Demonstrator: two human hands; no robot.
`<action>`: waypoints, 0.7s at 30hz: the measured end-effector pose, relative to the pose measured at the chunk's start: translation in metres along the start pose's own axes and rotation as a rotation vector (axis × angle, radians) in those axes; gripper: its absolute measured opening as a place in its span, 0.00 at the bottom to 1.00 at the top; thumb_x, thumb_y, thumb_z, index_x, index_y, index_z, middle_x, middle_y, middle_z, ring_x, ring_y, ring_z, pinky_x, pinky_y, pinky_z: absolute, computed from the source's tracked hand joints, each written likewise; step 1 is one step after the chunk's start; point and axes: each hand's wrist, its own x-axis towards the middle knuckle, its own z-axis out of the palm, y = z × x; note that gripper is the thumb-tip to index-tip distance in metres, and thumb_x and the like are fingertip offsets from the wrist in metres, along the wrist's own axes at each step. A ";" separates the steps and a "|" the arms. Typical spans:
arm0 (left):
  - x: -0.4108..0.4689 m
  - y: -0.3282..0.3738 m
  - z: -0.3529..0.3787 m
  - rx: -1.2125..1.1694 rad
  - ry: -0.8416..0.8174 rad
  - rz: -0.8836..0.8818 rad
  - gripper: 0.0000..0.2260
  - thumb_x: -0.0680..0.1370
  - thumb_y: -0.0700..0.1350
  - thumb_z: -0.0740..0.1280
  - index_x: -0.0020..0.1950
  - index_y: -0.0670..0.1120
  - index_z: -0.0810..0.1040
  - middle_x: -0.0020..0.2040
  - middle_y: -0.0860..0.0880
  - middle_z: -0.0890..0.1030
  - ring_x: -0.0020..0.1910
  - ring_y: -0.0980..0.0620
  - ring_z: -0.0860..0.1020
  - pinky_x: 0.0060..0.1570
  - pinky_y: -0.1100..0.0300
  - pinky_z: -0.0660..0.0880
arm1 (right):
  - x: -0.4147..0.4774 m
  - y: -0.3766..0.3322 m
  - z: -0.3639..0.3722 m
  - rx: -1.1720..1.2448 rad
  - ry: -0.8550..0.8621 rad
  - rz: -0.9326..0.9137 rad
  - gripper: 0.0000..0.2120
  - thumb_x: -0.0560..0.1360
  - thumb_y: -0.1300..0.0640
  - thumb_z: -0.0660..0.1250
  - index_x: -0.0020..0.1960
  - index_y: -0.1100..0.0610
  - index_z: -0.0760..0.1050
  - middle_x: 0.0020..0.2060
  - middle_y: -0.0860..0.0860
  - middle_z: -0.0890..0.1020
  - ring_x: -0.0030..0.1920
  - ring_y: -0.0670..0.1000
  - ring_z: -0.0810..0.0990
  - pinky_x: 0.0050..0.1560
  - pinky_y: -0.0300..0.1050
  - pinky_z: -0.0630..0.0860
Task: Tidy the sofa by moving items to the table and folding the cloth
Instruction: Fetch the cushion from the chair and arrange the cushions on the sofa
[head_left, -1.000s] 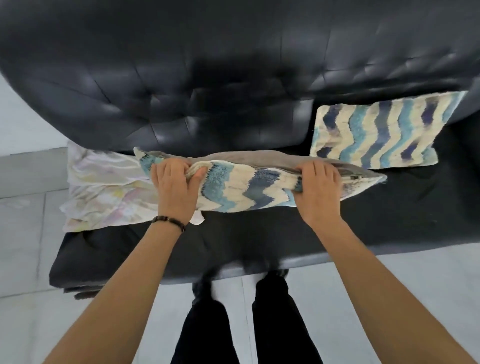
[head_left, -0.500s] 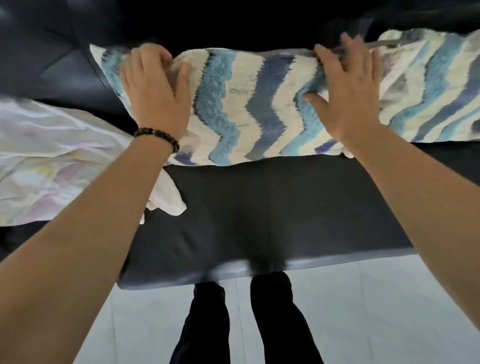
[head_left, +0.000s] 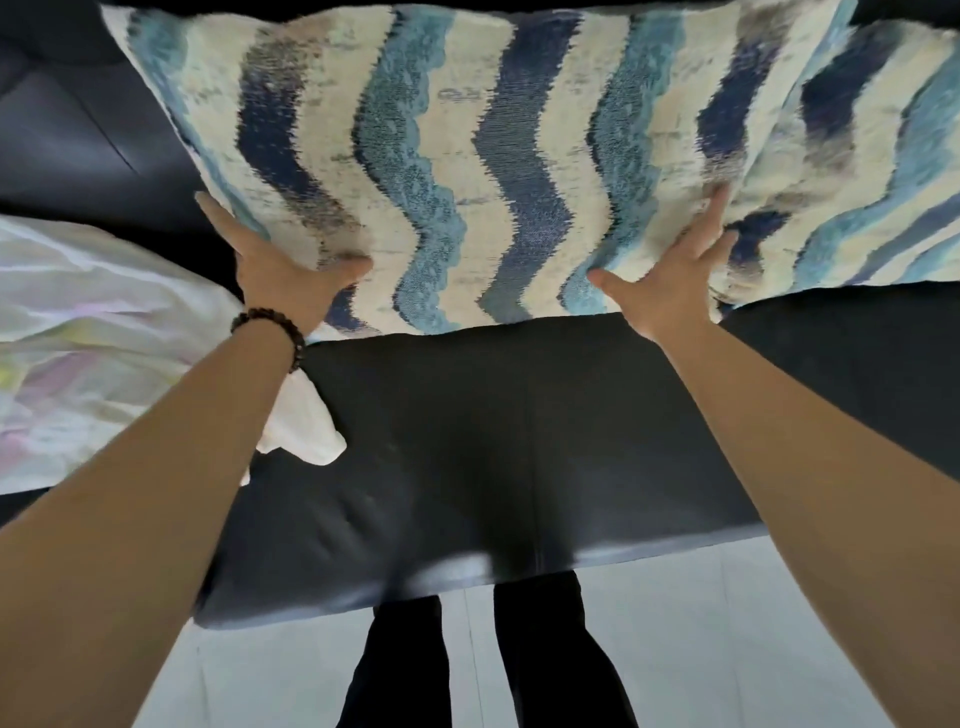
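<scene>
A cushion with blue, teal and cream zigzag stripes stands upright against the backrest of the black sofa. My left hand presses flat on its lower left part, fingers straight and thumb spread. My right hand presses its lower right part the same way. A second cushion with the same pattern leans beside it on the right, partly behind my right hand. A crumpled white cloth with faint pastel marks lies on the seat at the left.
The sofa's dark seat stretches in front of the cushions to its front edge. Light floor tiles lie below, with a person's dark trouser legs standing close to the sofa. No table shows.
The cushion went from lying flat on the seat in both hands' grip to standing against the backrest. My fingers have straightened onto its face. The view has moved closer.
</scene>
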 end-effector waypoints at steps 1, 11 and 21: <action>0.010 -0.003 0.000 -0.023 -0.027 -0.030 0.61 0.63 0.49 0.82 0.79 0.44 0.38 0.77 0.44 0.57 0.71 0.57 0.59 0.71 0.60 0.55 | 0.004 0.000 0.002 0.046 -0.029 0.065 0.63 0.69 0.47 0.78 0.78 0.50 0.28 0.78 0.63 0.41 0.78 0.63 0.52 0.71 0.56 0.62; -0.012 -0.028 0.014 0.109 0.034 -0.081 0.56 0.64 0.58 0.79 0.79 0.44 0.47 0.74 0.44 0.63 0.73 0.47 0.63 0.72 0.54 0.61 | 0.029 0.014 0.002 -0.178 -0.077 0.061 0.61 0.62 0.26 0.71 0.79 0.42 0.35 0.66 0.59 0.65 0.59 0.63 0.75 0.58 0.51 0.73; -0.048 -0.008 0.022 0.291 0.211 0.250 0.41 0.76 0.51 0.66 0.79 0.39 0.46 0.76 0.30 0.48 0.76 0.34 0.51 0.73 0.42 0.56 | -0.010 -0.012 0.036 -0.222 0.222 -0.330 0.44 0.76 0.43 0.66 0.81 0.58 0.44 0.77 0.69 0.44 0.77 0.70 0.48 0.74 0.66 0.55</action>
